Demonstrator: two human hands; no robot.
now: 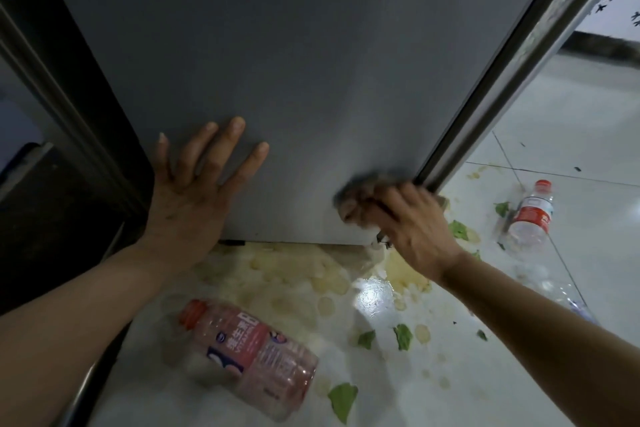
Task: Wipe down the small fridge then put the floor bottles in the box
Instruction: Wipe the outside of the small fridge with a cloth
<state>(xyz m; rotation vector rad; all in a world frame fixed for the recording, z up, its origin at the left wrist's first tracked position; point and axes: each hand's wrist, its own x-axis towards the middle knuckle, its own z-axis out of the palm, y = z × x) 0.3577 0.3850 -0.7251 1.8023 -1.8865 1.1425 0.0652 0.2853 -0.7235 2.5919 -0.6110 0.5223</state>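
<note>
The small grey fridge (294,62) fills the upper middle, its flat side facing me. My left hand (197,184) lies flat and spread against its lower left part. My right hand (408,222) is closed on a crumpled cloth (356,198), blurred with motion, pressed to the fridge's lower right corner. On the floor lie a pink-labelled bottle (252,357) with an orange cap near my left forearm, and a red-labelled clear bottle (530,215) to the right. A third clear bottle (561,291) is partly hidden behind my right forearm.
The white tiled floor (571,121) carries a yellowish spill (298,270) below the fridge and scattered green leaf scraps (343,395). Dark furniture (52,184) stands close on the left. The fridge's door edge (519,45) runs diagonally at the right.
</note>
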